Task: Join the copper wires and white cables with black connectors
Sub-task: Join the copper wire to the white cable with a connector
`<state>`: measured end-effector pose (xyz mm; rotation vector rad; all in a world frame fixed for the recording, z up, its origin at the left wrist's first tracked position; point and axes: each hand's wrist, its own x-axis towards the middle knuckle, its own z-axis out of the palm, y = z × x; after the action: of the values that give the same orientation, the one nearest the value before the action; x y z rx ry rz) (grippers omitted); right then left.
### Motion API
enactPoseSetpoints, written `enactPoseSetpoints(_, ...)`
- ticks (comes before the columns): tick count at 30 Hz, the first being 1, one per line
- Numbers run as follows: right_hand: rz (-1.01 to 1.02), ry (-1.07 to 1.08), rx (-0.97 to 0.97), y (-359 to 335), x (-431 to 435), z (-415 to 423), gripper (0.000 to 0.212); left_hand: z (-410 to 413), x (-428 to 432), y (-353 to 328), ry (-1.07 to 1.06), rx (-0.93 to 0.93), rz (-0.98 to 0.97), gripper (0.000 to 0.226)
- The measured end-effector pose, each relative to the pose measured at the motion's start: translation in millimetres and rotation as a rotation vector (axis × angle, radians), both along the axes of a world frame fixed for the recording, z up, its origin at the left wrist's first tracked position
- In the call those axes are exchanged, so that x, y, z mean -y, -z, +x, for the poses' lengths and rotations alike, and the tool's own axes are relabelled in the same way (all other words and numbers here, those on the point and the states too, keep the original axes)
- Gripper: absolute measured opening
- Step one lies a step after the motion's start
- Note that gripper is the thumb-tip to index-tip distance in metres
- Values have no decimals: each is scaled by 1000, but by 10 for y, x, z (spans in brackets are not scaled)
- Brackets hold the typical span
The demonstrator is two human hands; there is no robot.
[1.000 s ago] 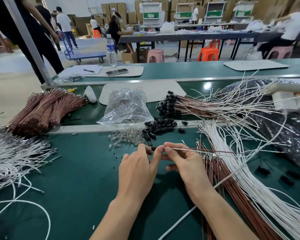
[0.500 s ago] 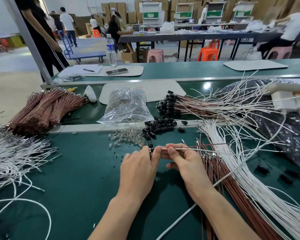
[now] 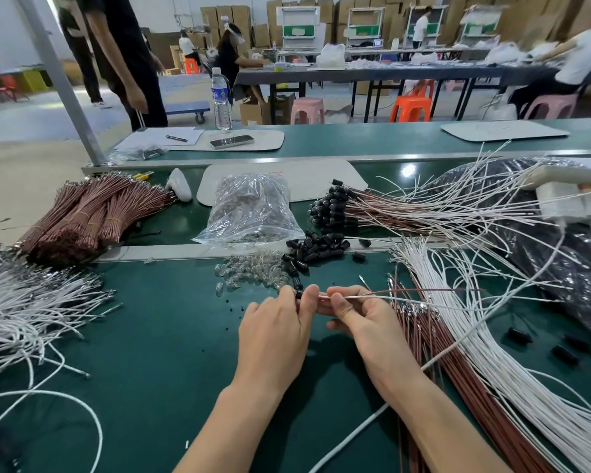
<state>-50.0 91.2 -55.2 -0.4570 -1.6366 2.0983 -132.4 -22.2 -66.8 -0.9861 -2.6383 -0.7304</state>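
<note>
Two leads, one small connector: where it can slip

Nearest, over the green counter [image 3: 144, 387], the left hand [image 3: 273, 332] pinches a black connector [image 3: 299, 294] between thumb and fingertips. The right hand [image 3: 362, 322] pinches a white cable [image 3: 355, 296] and a copper wire [image 3: 423, 290] together just beside it, their tails trailing off to the right. I judge that the two ends are being fed into the connector; the fingers hide whether they are seated.

Likely trouble: one lead could stop short of the other, or a thin terminal could bend if pushed off-line. The tails cross the loose copper wires [image 3: 434, 353] and white cables [image 3: 498, 363] fanned at the right, so a pull could snag and drag neighbours along. The connector looks small and smooth; a weak pinch might drop it.

Farther on, small clear parts [image 3: 249, 271] and a heap of spare connectors [image 3: 316, 249] lie loose, in no container. Behind them a clear plastic bag [image 3: 249, 213] holds more small clear pieces. At the right a black bag [image 3: 560, 268] lies under cables, its contents hidden. Beyond, a water bottle [image 3: 221, 97] stands upright; its level is hard to read.
</note>
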Motion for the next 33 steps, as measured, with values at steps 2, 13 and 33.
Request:
enactPoseSetpoints(2, -19, 1, 1, 12, -7, -2, 10, -11, 3, -4, 8, 8, -13, 49)
enactPoseSetpoints(13, -169, -76, -54, -22, 14, 0, 16, 5, 59, -3, 129, 243, 289, 46)
enactPoseSetpoints(33, 7, -47, 87, -91, 145, -5, 21, 46, 18, -43, -6, 143, 139, 46)
